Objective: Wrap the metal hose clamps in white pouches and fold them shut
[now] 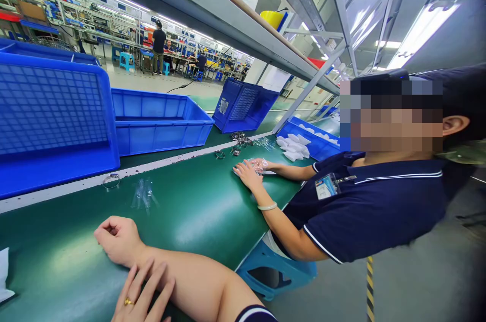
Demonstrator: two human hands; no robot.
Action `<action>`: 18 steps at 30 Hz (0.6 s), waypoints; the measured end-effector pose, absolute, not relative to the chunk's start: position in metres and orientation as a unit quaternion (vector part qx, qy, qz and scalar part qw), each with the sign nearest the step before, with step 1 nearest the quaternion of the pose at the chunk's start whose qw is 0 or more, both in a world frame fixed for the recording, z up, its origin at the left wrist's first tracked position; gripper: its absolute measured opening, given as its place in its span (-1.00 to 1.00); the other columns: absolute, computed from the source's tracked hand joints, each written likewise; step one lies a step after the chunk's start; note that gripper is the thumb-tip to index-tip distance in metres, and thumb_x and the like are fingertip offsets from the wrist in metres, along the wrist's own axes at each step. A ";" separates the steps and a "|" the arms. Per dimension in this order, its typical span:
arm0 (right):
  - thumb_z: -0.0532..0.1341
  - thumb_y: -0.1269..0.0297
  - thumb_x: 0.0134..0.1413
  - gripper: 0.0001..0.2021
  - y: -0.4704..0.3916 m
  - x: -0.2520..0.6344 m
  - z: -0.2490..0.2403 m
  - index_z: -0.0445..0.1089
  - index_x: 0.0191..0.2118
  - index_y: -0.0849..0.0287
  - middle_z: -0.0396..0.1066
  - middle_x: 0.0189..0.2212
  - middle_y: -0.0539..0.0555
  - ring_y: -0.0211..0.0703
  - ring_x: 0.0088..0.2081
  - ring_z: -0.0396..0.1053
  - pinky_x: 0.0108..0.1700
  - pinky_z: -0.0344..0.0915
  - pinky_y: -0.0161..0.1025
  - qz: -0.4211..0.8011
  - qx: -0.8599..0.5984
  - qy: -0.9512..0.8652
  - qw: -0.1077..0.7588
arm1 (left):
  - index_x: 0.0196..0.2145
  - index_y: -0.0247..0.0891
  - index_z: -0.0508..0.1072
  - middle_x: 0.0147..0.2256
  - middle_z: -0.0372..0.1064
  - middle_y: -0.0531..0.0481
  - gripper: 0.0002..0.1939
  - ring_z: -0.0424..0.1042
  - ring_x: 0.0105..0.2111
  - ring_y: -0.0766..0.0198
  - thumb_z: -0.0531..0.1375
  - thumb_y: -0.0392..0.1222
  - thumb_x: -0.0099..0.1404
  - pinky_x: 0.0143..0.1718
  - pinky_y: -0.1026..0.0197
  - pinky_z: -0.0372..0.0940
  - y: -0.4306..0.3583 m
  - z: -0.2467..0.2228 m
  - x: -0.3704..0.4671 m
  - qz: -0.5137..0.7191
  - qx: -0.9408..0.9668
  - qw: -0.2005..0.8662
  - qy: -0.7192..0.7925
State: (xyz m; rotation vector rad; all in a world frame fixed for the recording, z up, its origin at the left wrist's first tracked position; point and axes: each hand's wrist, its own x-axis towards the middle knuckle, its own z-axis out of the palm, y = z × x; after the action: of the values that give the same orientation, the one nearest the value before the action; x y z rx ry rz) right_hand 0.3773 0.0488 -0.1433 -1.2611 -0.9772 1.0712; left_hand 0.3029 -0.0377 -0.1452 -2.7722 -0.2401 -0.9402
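Note:
My right hand (119, 241) hovers or rests over the green tabletop (197, 215), its fingers curled into a loose fist with nothing visible inside. Fingers spread, my left hand (146, 294) lies against my right forearm near the wrist; a gold ring is on one finger. Beyond the fist, several clear plastic pieces (143, 194) lie in a small pile. A round metal band (111, 180) sits just behind them, by the pale strip along the table. Neither hand touches these pieces.
To the right, a co-worker's hands (250, 172) hold a clear plastic-wrapped item. Metal bands (238, 142) and white packets (294, 147) lie near them. Blue bins (163, 134) line the table's back. A shelf beam (243, 13) crosses above; a white sheet (3, 276) is at left.

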 end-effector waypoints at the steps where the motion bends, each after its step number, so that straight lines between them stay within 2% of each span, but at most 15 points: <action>1: 0.18 0.37 -0.11 -0.93 0.049 0.377 -0.143 0.39 -0.51 0.21 0.23 -0.65 -0.11 -0.41 -0.62 0.13 -0.59 0.08 -0.47 0.459 -0.537 -0.416 0.573 | -0.01 -0.17 0.40 0.00 0.34 -0.09 -0.55 0.27 0.01 0.07 0.19 -0.23 0.09 0.24 -0.06 -0.21 -0.037 -0.146 0.302 -0.319 -0.939 0.100 -0.080; 5: 0.18 0.35 -0.12 -0.92 0.049 0.377 -0.144 0.40 -0.50 0.20 0.24 -0.65 -0.10 -0.40 -0.62 0.14 -0.59 0.08 -0.46 0.462 -0.537 -0.415 0.570 | -0.01 -0.20 0.39 -0.03 0.36 -0.10 -0.56 0.32 -0.05 0.17 0.18 -0.24 0.11 0.25 -0.01 -0.22 -0.037 -0.147 0.302 -0.323 -0.939 0.095 -0.074; 10: 0.18 0.34 -0.13 -0.92 0.048 0.377 -0.142 0.40 -0.50 0.20 0.23 -0.65 -0.10 -0.39 -0.62 0.13 -0.58 0.08 -0.46 0.462 -0.540 -0.410 0.571 | -0.02 -0.16 0.40 0.00 0.33 -0.10 -0.56 0.27 0.01 0.08 0.19 -0.23 0.10 0.23 -0.06 -0.19 -0.038 -0.146 0.303 -0.327 -0.936 0.089 -0.097; 15: 0.18 0.36 -0.12 -0.93 0.048 0.378 -0.140 0.39 -0.50 0.22 0.22 -0.66 -0.11 -0.41 -0.61 0.13 -0.59 0.08 -0.48 0.467 -0.541 -0.411 0.566 | -0.01 -0.20 0.40 -0.03 0.36 -0.08 -0.60 0.33 -0.06 0.21 0.15 -0.24 0.15 0.25 0.02 -0.21 -0.038 -0.146 0.302 -0.328 -0.937 0.083 -0.088; 18: 0.18 0.34 -0.12 -0.92 0.048 0.379 -0.140 0.39 -0.49 0.22 0.21 -0.66 -0.12 -0.41 -0.61 0.13 -0.59 0.08 -0.49 0.471 -0.536 -0.409 0.569 | -0.02 -0.18 0.40 -0.01 0.34 -0.09 -0.59 0.29 -0.01 0.15 0.15 -0.23 0.14 0.24 0.01 -0.20 -0.038 -0.146 0.302 -0.324 -0.938 0.079 -0.097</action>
State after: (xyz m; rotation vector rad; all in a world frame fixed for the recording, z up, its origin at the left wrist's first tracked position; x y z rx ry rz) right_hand 0.3786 0.0483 -0.1405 -1.2583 -0.9613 1.1057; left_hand 0.3017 -0.0376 -0.1456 -2.8059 -0.2898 -0.9701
